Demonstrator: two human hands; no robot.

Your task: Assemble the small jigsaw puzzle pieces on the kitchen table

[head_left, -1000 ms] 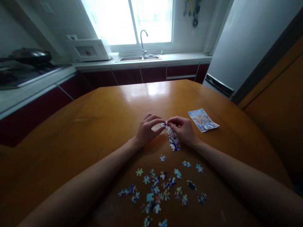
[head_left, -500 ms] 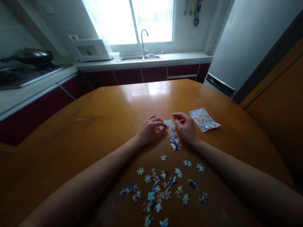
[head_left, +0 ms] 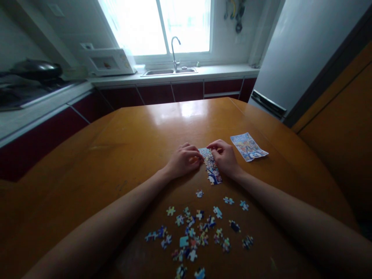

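A partly assembled jigsaw puzzle (head_left: 213, 169), a narrow strip with a notched left edge, lies flat on the wooden table between my hands. My left hand (head_left: 185, 159) is closed at its left side, thumb and fingers pinched on what looks like a small jigsaw piece, mostly hidden. On the opposite side, the curled fingers of my right hand (head_left: 224, 158) grip the strip's upper right edge. Nearer me lie many loose jigsaw pieces (head_left: 184, 241), some overlapping. A single piece (head_left: 199, 193) sits just below the strip.
A creased printed picture sheet (head_left: 249, 147) lies right of my right hand. Beyond the wooden table (head_left: 139, 131) are a counter with a sink (head_left: 159, 72) and a microwave (head_left: 109, 62). A fridge (head_left: 302, 50) stands at the right, and a pan (head_left: 36, 69) on the stove at left.
My right hand has moved slightly left, its fingertips now over the puzzle's upper edge. The left fingers have dipped a little at the left edge. The view has shifted slightly.
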